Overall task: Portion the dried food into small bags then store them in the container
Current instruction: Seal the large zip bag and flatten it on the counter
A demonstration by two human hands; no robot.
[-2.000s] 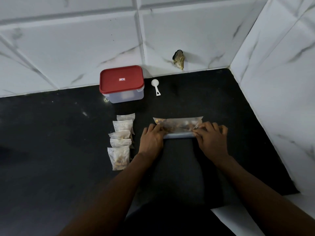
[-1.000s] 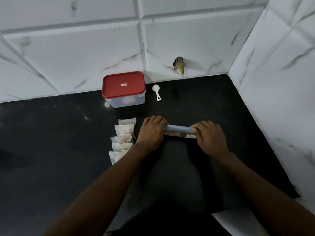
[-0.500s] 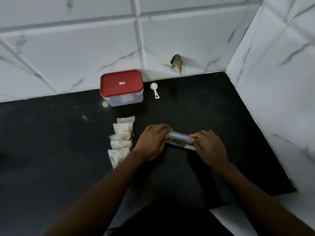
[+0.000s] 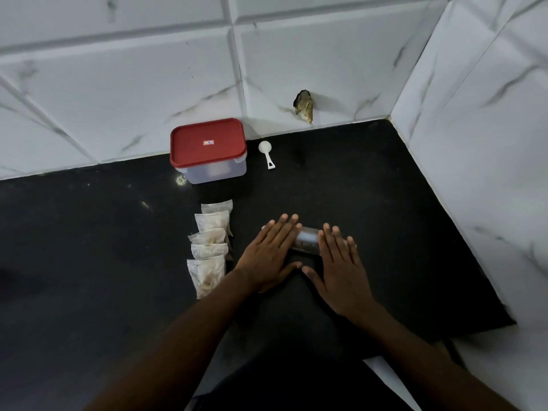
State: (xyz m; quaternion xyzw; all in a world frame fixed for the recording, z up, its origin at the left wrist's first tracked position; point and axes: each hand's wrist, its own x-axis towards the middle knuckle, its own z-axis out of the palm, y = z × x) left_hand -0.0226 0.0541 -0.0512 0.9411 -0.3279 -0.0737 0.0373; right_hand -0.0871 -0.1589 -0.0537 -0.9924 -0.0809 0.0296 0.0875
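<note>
Both hands, left hand and right hand, press flat with fingers straight and together on the rolled-up food bag under their fingertips, so portioning looks done; next, the small bags left of the fingers need lifting toward the lidded container beyond them.

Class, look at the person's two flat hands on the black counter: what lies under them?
Under the left hand and right hand lies a rolled clear plastic bag; only its middle and ends show. Its contents are too dark to identify, and the parts beneath the palms are covered.
</note>
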